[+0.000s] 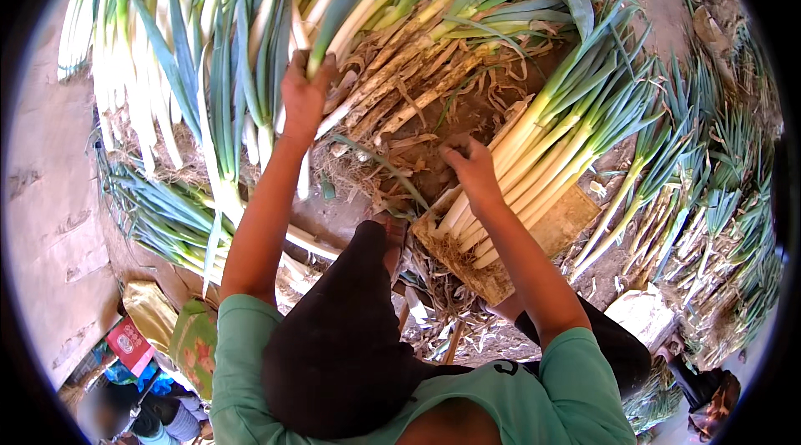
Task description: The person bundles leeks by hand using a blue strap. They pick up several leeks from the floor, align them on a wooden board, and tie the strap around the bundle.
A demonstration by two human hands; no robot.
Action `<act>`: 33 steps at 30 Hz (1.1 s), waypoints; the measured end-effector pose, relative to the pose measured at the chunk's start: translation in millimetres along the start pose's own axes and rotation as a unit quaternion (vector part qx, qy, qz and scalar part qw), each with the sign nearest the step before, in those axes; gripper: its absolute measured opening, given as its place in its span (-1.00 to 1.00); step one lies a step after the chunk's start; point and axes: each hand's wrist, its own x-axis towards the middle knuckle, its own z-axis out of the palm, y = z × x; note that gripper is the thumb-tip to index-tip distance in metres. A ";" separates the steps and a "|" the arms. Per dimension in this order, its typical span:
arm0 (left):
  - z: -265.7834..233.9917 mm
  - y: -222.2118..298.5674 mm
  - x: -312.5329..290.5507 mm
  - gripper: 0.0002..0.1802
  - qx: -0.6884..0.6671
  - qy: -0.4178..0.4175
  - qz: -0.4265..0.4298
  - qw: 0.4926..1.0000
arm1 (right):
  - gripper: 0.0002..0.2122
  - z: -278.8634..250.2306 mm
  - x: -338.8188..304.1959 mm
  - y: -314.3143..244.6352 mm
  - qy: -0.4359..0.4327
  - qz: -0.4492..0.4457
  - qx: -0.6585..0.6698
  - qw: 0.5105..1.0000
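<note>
My left hand point(307, 95) is closed around a leek point(355, 7) among the pile at the upper left; its broad green leaf rises above my fingers. In the middle, my right hand point(471, 165) has its fingers curled in a pinch; whatever they hold, if anything, cannot be made out. Just right of it lies a bunch of cleaned leeks point(534, 161), white stalks toward me and green tops pointing to the upper right. Their root ends rest on a wooden board point(567, 211). Beyond my hands are unpeeled leeks point(417, 61) with brown, dry outer leaves.
Cleaned leeks point(150, 70) are heaped at the left, with more point(167, 216) below them. Untrimmed leeks point(717, 228) line the right side. Dry peelings point(434, 165) litter the ground. At the lower left are colourful bags point(192, 336) and another person point(150, 412).
</note>
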 end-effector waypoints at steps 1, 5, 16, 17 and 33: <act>-5.9 29.7 1.2 -0.72 -0.100 0.000 -0.039 0.994 | -0.83 -1.0 -0.5 -1.3 0.004 -0.017 -0.003 1.000; -38.8 97.2 16.8 -0.73 -0.143 0.048 0.016 0.988 | -0.65 31.2 -10.6 -49.4 -0.016 -0.123 -0.016 0.992; -123.8 188.5 37.3 -0.58 -0.113 -0.031 0.149 0.982 | -0.61 104.9 -46.0 -99.3 -0.059 -0.168 0.044 0.983; -158.3 155.3 34.8 -0.52 0.087 0.005 0.229 0.969 | -0.64 93.8 -51.7 -106.3 -0.009 -0.144 0.028 0.989; -220.5 -5.3 -112.5 -0.57 0.015 -0.034 -0.276 0.960 | -0.82 38.5 -91.7 -56.2 0.059 -0.098 0.015 0.993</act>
